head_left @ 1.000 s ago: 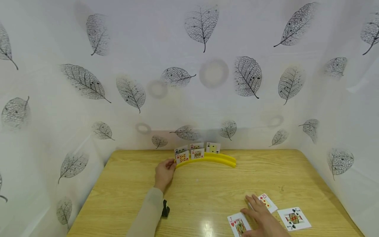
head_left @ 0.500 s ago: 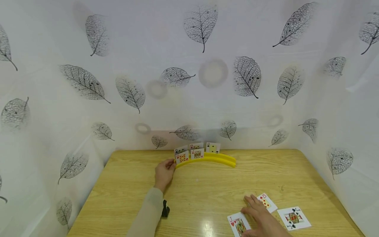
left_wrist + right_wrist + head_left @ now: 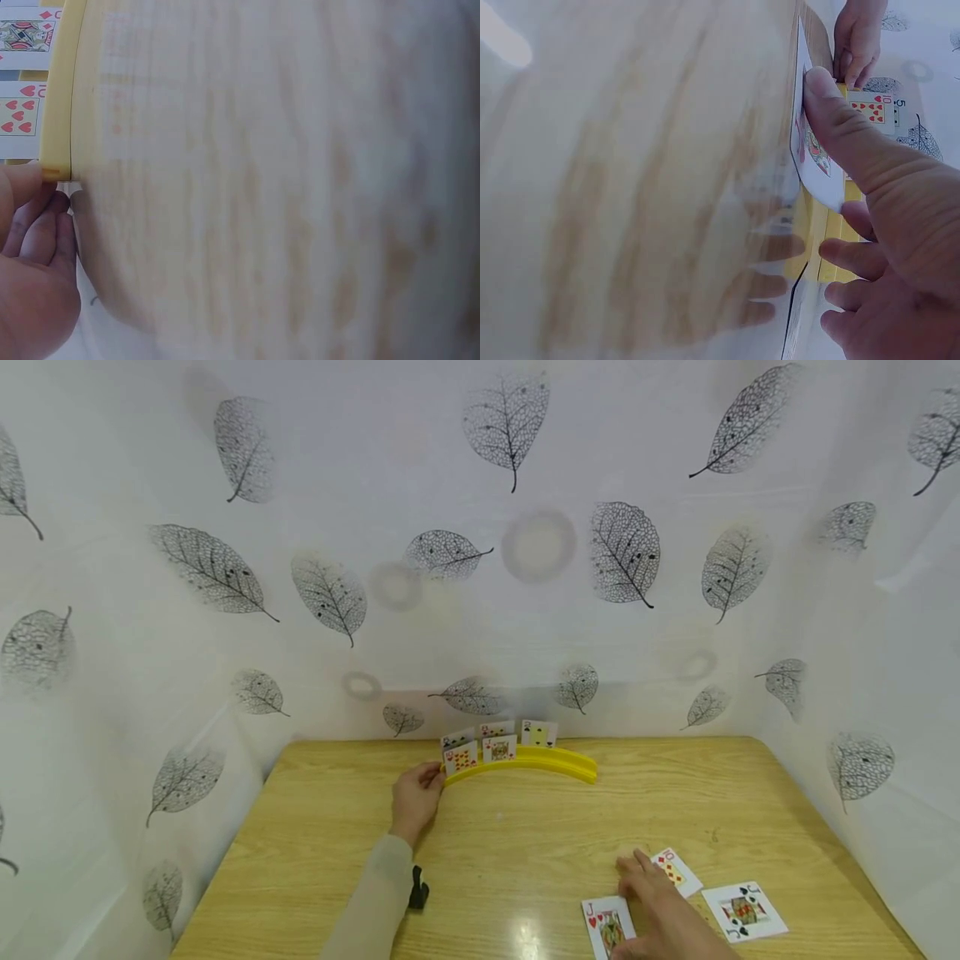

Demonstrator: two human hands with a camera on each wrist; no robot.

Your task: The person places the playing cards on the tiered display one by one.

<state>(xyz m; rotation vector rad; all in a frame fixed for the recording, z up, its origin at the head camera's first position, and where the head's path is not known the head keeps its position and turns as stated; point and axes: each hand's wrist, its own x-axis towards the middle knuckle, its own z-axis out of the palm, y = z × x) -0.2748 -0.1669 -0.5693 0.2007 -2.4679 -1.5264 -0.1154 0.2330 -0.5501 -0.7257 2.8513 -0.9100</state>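
A curved yellow card holder (image 3: 561,762) stands at the back of the table, with several playing cards upright in it. My left hand (image 3: 415,800) pinches the holder's left end, thumb on top, beside the ten of hearts (image 3: 19,116). At the front right, my right hand (image 3: 663,910) holds the jack of hearts (image 3: 607,920). In the right wrist view, the thumb (image 3: 832,105) presses on the card's face and the index finger meets its edge; the card bows slightly. Its other fingers spread near the tabletop. The ten of diamonds (image 3: 678,871) lies partly behind this hand.
The jack of spades (image 3: 745,912) lies face up right of my right hand. A small black object (image 3: 418,889) shows beside my left sleeve (image 3: 375,893). White cloth with leaf prints (image 3: 536,635) hangs around the wooden table (image 3: 525,843) at the back and sides.
The jack of hearts has shifted slightly right and turned a little under my right hand, whose fingers have drawn in. My left hand stays at the holder's end.
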